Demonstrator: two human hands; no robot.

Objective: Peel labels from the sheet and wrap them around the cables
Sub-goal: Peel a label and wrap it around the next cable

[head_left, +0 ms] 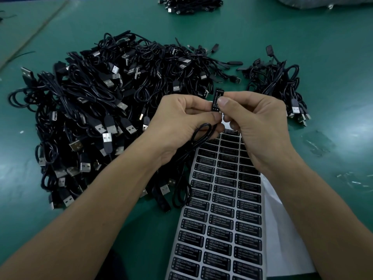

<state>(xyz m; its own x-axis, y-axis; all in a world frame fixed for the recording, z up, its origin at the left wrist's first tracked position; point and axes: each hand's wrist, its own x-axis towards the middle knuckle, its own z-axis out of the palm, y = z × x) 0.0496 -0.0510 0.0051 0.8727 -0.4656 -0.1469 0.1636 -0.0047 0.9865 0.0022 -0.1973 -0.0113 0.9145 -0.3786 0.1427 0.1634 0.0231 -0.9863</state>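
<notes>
Hands meet above the top end of the label sheet (222, 209). The left hand (181, 120) grips a looped black cable (193, 142) and pinches one edge of a black label (217, 101). The right hand (254, 126) pinches the opposite edge between thumb and forefinger. The label stands upright, printed "LED CONTROLLER". The cable's loops hang over the sheet's left edge. The sheet lies on the green table (333, 57). A large cable pile (96, 110) lies to the left, a smaller pile (282, 85) to the right, and a far pile (189, 5) beyond.
</notes>
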